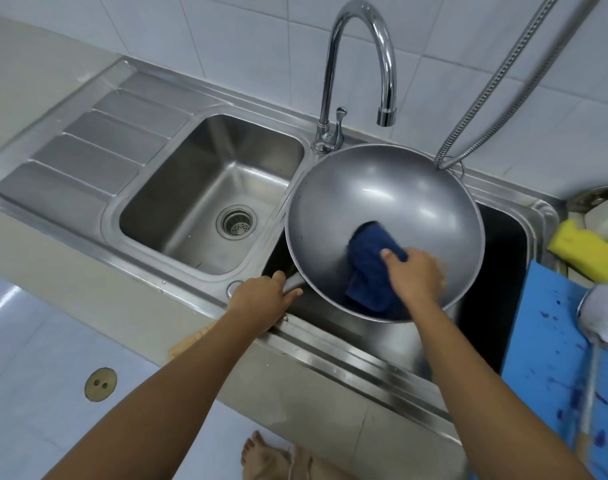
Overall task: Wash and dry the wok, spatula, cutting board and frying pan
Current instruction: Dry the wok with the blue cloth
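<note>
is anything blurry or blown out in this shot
Head view: the right hand and blue cloth are smeared by motion, while the left hand is sharp; soft glare patches sit inside the wok; the wide lens bows the sink rim; the basin under the wok is lost in shadow.

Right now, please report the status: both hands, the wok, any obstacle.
Left hand grips handle of round grey metal wok. Right hand holds dark blue cloth against its inside. Wok tilted over right sink basin. Nothing blocks it.
</note>
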